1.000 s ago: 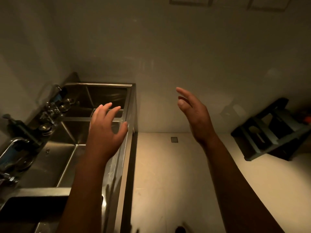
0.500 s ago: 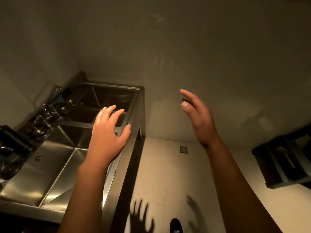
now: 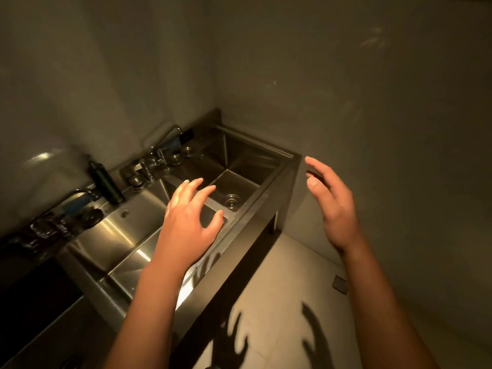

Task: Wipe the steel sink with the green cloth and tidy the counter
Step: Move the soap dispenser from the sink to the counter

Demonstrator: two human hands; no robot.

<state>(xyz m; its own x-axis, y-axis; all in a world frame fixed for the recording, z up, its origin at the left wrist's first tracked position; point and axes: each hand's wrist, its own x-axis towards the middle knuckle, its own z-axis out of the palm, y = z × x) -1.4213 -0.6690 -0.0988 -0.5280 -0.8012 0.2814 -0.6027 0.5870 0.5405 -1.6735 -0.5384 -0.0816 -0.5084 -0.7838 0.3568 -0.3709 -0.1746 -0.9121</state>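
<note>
I see a dark bottle (image 3: 106, 182) on the back ledge of the steel sink (image 3: 119, 235). My left hand (image 3: 186, 230) hovers over its basins, grip wide (fingers spread, holding nothing). My right hand (image 3: 335, 209) hangs beyond the sink's corner, grip also wide.

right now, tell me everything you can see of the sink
The sink is shiny brushed steel, set into the room's corner. Two deep square basins lie side by side; the far one shows a round drain. Taps line its back ledge. The left hand hovers open above the divider; whether it touches cannot be told.
</note>
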